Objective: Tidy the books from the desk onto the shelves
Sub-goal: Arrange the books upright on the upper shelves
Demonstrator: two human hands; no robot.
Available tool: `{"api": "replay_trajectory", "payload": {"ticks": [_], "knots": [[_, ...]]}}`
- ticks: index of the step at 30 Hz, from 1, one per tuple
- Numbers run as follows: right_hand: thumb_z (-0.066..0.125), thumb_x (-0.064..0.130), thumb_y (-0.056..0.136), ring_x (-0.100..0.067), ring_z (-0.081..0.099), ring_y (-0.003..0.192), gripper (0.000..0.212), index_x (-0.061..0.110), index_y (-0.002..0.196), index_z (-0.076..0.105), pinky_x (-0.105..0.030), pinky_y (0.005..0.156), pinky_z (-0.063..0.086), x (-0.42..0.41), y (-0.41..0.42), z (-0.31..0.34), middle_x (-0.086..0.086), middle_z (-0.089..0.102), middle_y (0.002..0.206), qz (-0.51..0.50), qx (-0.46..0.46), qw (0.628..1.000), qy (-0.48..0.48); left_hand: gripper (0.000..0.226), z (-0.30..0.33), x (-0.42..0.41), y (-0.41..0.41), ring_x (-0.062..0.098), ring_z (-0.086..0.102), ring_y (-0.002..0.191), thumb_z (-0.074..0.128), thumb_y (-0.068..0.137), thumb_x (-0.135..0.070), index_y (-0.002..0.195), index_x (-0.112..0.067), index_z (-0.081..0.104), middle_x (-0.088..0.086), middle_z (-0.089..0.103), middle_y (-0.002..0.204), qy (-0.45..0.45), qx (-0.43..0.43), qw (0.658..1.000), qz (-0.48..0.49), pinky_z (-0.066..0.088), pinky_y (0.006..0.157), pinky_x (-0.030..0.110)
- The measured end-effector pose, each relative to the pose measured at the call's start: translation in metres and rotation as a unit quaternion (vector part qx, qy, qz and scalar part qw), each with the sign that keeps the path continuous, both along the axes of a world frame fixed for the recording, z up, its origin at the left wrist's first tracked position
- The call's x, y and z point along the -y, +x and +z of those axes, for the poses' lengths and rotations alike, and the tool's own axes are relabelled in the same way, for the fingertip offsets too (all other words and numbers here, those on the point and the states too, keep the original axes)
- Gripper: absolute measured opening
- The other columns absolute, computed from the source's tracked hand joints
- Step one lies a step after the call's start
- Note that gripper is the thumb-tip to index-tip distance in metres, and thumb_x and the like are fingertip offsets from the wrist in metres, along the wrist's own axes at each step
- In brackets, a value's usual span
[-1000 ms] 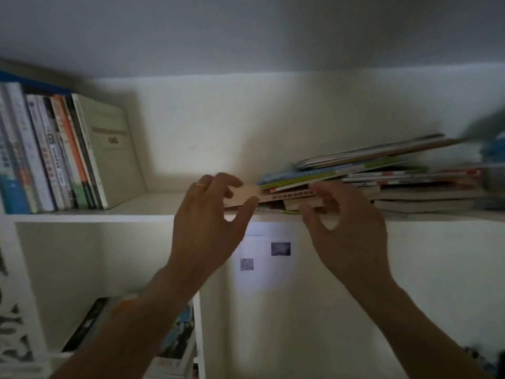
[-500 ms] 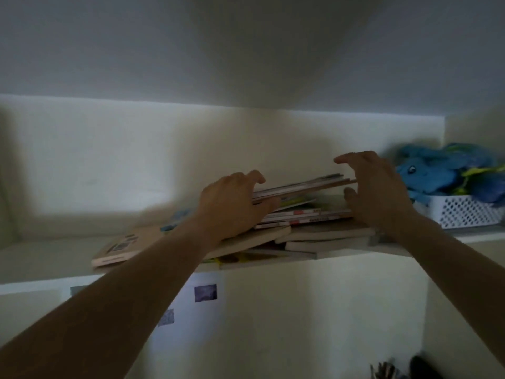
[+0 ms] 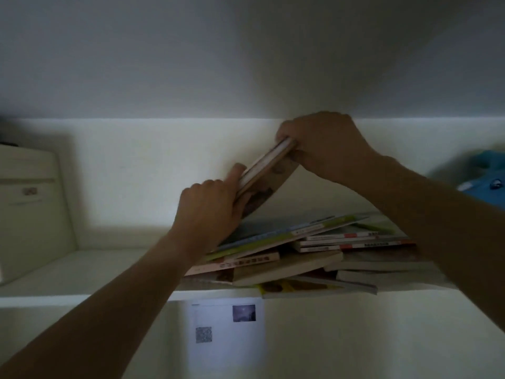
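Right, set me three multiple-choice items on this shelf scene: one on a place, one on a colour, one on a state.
1. Where does the messy pile of books lie?
A. flat on the white shelf
B. on the floor
C. in a drawer

2. What colour is the soft toy at the right edge?
A. red
B. blue
C. yellow

3. How is the book that both hands hold?
A. lying flat under the pile
B. open, pages spread
C. closed and tilted up above the pile

Key: 1 A, the pile rests on the shelf board. 2 B, its body is blue. 3 C, the left hand grips the low end and the right hand the high end, clear of the pile.
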State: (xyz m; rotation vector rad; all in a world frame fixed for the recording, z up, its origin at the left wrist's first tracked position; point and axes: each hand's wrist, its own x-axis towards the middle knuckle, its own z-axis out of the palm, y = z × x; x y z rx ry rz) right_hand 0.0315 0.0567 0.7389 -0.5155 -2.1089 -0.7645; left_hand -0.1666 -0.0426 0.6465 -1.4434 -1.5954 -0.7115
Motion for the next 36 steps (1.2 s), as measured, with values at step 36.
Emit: {"api": "replay_trajectory", "payload": {"ticks": [36], "knots": [[0.073, 0.05, 0.083, -0.026, 0.066, 0.111, 0.061, 0.014, 0.129, 0.059, -0.039, 0.092, 0.053, 0.084, -0.379, -0.105, -0.003, 0.069, 0.115, 0.388, -0.23, 0.582, -0.676, 0.034, -0.071, 0.109, -0.199, -0.005, 0.065, 0.08, 0.049, 0.105, -0.037, 0.136, -0.033, 0.037, -0.02, 0.063, 0.109, 0.257, 0.288, 0.922, -0.019, 0.056, 0.069, 0.009]]}}
